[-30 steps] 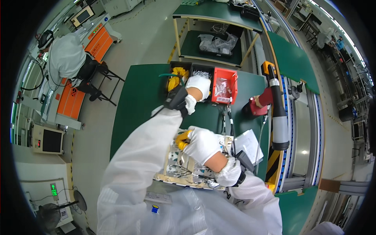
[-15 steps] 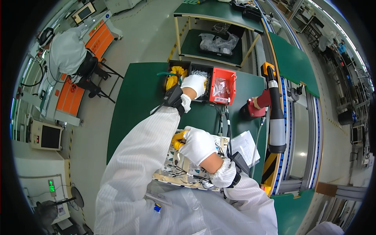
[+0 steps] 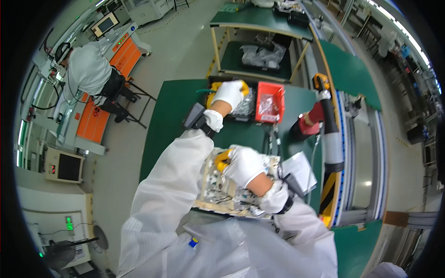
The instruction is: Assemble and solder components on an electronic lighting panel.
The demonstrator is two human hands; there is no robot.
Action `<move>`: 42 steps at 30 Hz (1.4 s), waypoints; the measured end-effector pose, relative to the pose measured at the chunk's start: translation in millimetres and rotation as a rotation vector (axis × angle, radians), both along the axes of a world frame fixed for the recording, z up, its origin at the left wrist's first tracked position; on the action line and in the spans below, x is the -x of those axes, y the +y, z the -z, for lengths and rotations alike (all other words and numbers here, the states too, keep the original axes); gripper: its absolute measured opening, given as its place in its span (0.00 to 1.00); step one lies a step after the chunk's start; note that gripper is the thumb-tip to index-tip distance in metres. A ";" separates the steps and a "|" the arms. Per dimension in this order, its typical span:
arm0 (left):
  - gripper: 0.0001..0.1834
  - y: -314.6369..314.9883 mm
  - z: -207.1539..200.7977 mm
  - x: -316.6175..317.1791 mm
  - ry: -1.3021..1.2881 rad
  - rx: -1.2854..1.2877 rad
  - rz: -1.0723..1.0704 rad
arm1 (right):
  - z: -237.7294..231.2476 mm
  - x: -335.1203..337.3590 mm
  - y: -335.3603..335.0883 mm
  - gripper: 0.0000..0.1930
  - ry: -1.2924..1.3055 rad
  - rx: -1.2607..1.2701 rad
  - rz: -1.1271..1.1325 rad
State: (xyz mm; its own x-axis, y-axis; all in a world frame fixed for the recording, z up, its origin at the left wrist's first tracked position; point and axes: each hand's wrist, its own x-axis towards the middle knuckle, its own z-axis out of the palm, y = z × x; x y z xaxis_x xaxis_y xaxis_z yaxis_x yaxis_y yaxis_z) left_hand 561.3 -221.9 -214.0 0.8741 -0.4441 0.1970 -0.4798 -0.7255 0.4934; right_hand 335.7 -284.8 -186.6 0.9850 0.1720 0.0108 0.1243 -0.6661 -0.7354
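My left hand (image 3: 228, 96), in a white glove with yellow fingertips, hangs over the black bins at the far side of the table. Its fingers are curled together above a bin of small shiny metal parts (image 3: 245, 104); whatever they pinch, if anything, is hidden. Beside it, partly covered by the hand, yellow items (image 3: 211, 98) fill another black bin. Close to my body, a flat cream-coloured assembly (image 3: 211, 204) with wires and fittings lies on the green table (image 3: 160, 120). My right hand (image 3: 244, 167), gloved alike, is closed over its far part, the grip's contents out of sight.
A red bin (image 3: 270, 104) holding clear bags stands right of the black bins. Further right are a red-and-black power tool (image 3: 306, 124), white papers (image 3: 300, 171) and a grey-black cylindrical tool (image 3: 331, 143). Another person (image 3: 90, 69) sits at an orange machine on the left.
My left hand has shifted left and up relative to the bin of metal parts. My right hand stays closed over the assembly. The whole view has shifted slightly.
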 end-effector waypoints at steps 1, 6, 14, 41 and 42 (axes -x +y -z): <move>0.12 1.6 -12.8 10.9 0.033 0.154 0.001 | -3.0 0.1 -2.8 0.09 0.046 -0.002 0.013; 0.08 71.0 -89.4 145.9 0.112 0.299 0.050 | -11.9 0.3 -18.3 0.08 -0.001 0.067 0.068; 0.08 124.3 -34.6 198.9 0.022 0.128 -0.036 | -13.1 -6.0 -14.5 0.10 0.110 0.072 0.035; 0.20 119.5 -35.5 254.6 0.015 0.128 -0.122 | 133.1 -44.4 -303.6 0.20 -0.650 -0.920 0.921; 0.20 124.1 -31.6 257.9 0.013 0.115 -0.176 | 117.6 -76.7 -280.3 0.16 -0.546 -0.910 0.789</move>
